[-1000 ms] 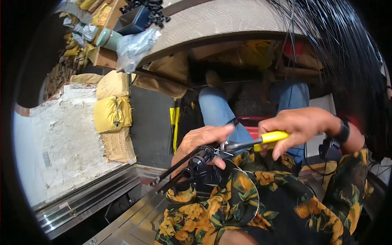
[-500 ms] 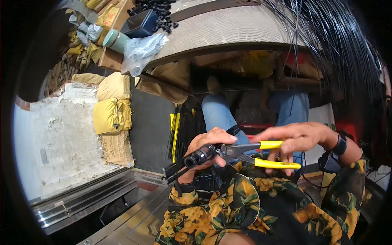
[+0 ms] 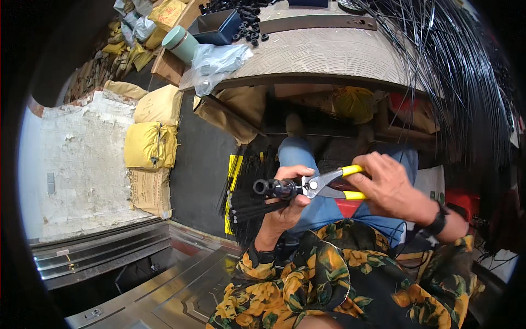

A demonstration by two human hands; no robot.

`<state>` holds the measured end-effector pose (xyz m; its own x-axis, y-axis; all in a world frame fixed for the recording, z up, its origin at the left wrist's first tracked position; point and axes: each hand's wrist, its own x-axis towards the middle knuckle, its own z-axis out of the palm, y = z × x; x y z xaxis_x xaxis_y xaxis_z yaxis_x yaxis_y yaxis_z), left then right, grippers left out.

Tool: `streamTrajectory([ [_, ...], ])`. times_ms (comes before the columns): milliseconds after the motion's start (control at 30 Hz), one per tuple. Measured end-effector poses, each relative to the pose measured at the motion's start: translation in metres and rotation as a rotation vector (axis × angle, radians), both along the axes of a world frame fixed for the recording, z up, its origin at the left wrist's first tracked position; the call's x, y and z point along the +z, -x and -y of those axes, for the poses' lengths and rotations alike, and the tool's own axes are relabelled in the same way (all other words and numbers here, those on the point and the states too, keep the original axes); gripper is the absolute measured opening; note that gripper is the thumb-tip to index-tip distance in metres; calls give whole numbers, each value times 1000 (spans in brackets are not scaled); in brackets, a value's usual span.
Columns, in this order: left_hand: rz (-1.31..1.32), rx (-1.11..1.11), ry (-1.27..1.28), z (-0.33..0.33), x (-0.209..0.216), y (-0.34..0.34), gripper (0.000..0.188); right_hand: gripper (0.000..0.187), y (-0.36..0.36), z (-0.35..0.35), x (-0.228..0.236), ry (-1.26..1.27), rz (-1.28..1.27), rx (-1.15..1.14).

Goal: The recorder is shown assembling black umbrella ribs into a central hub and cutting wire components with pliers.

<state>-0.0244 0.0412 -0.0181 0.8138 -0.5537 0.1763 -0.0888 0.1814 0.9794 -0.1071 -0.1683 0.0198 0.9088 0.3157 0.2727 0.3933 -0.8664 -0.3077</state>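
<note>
My right hand (image 3: 392, 183) is wrapped round the yellow-sleeved handles of the pliers (image 3: 324, 186), which stand spread apart. The jaws point left and meet the end of a glossy black ringed tubular fitting (image 3: 276, 188). My left hand (image 3: 285, 216) is closed round this fitting, with the thumb and fingers near the jaws. Lying against the same hand is a bundle of thin black rods (image 3: 256, 211), their ends to the left. What the jaws grip, if anything, is too small to make out.
Ahead is a patterned worktop (image 3: 329, 52), with long black strands (image 3: 460, 71) draped over its right side. A dark blue bin (image 3: 217, 27), a green cup (image 3: 181, 44) and a clear plastic bag (image 3: 219, 63) stand at its left. Yellow packages (image 3: 149, 145) lie farther left.
My right hand has closed round the handles, where its fingers were loosely spread before. The pliers have tilted, and the fitting and rods in my left hand have turned. The whole view has shifted slightly.
</note>
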Motion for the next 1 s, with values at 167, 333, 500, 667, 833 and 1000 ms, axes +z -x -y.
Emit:
streamTrajectory([
  [167, -53, -61, 46, -4, -3, -4, 84, 24, 6, -19, -29, -150, 121, -120],
  [333, 27, -95, -14, -3, 6, -10, 83, 30, -13, 18, 38, -106, -349, 176],
  [500, -12, -171, -29, 3, 22, -8, 92, 36, 1, 26, 36, -1246, -1498, 302],
  [667, -38, -208, 27, 9, 17, -14, 85, 38, 37, -38, -26, -1963, -1296, 466],
  [833, -71, -139, 125, 0, 11, -15, 77, 25, 23, -33, -28, -1406, -878, 254],
  [1000, -69, -78, 183, 2, -2, -5, 65, 23, -3, 5, 1, -858, -580, 338],
])
